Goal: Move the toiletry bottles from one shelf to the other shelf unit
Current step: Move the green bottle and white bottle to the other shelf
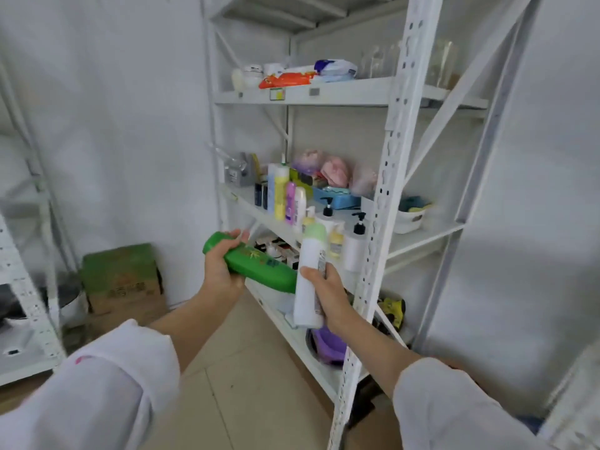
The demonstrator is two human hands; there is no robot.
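Observation:
My left hand [222,271] grips a green bottle [259,266] lying almost sideways, its cap end pointing left. In my right hand [328,295] is a white bottle with a pale green cap [311,264], held upright. Both hover in front of the white metal shelf unit [386,177] on the right. On its middle shelf stand several more toiletry bottles: a yellow one [281,194], a pink one [290,203], a white one [300,206] and two pump bottles [355,245]. Part of a second white shelf unit [29,306] shows at the far left.
The top shelf holds wipe packs [287,79] and jars. Behind the bottles sit a blue basket [337,199] and bagged items. A purple basin [328,347] rests on the lower shelf. A green-topped cardboard box [121,277] stands on the tiled floor by the wall.

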